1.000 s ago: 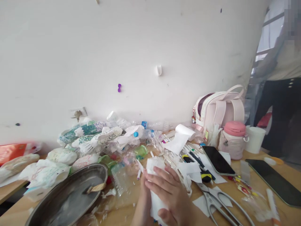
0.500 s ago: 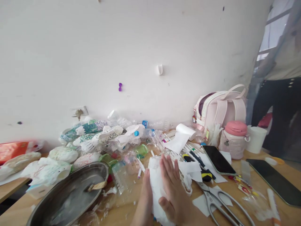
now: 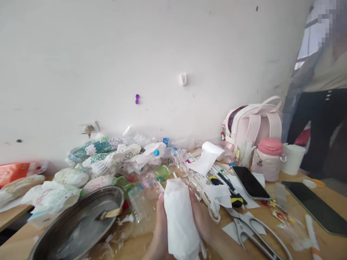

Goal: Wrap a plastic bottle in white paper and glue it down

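A bundle wrapped in damp-looking white paper is held upright at the front of the table. My left hand presses against its left side, and my right hand grips its right side; the fingertips are partly hidden behind it. What lies under the wrapping cannot be made out. To the left stands an oval metal basin of cloudy liquid, with a wooden-handled brush resting in it. Large metal scissors lie to the right of my right hand.
Paper-covered fish shapes and clear plastic bottles crowd the back left. Along the right are a paper roll, two phones, a pink backpack, a pink-lidded bottle and a white cup. A person stands beyond.
My right hand has moved from lying flat across the front of the white bundle to its right side. The bundle's front now shows fully between both hands.
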Motion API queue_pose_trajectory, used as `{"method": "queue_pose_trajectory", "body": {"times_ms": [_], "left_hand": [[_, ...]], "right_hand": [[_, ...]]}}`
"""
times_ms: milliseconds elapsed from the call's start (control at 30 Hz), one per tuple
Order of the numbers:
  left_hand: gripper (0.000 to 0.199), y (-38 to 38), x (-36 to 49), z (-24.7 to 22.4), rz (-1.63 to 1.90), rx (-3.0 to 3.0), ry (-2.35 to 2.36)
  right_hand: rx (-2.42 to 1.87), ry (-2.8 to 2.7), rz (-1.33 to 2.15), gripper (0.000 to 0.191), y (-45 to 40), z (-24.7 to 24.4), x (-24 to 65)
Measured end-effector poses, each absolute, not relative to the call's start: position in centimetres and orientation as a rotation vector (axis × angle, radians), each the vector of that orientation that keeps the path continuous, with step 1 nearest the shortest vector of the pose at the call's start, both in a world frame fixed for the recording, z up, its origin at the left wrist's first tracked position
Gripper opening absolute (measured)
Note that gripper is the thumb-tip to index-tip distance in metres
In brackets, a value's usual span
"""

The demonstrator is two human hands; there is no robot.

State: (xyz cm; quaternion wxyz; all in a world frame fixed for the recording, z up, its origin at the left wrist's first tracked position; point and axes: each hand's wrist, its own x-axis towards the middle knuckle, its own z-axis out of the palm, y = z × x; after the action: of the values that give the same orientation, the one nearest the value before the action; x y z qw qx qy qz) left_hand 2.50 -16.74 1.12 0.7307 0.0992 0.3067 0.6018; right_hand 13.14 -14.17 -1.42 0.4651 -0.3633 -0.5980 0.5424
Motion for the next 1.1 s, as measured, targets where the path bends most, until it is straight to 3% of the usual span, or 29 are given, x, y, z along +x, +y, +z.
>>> {"method": "queue_pose_trajectory", "body": {"times_ms": [267, 533, 733, 967, 1100], "left_hand": [[0.052, -16.3, 1.5, 1.4, 1.264, 0.208, 0.715], [0.046, -16.8, 1.2, 1.4, 1.223, 0.216, 0.561], [0.05, -17.0, 1.8, 2.3, 1.267, 0.289, 0.552], [0.049, -17.1, 1.9, 2.6, 1.375, 0.088, 0.823], [0.052, -17.0, 1.9, 2.4, 1.328, 0.085, 0.762]], "right_hand": [[-0.802, -1.154, 1.536, 0.066, -12.7, -1.3, 13.3], [-0.814, -1.35, 1.301, 0.039, -14.0, -0.8, 13.5], [-0.821, -1.247, 1.313, 0.05, -13.2, -0.5, 14.0], [-0.852, -1.385, 1.325, 0.038, -13.6, -0.3, 14.0], [-0.963, -1.51, 1.102, 0.034, -14.4, -0.1, 13.9]]}}
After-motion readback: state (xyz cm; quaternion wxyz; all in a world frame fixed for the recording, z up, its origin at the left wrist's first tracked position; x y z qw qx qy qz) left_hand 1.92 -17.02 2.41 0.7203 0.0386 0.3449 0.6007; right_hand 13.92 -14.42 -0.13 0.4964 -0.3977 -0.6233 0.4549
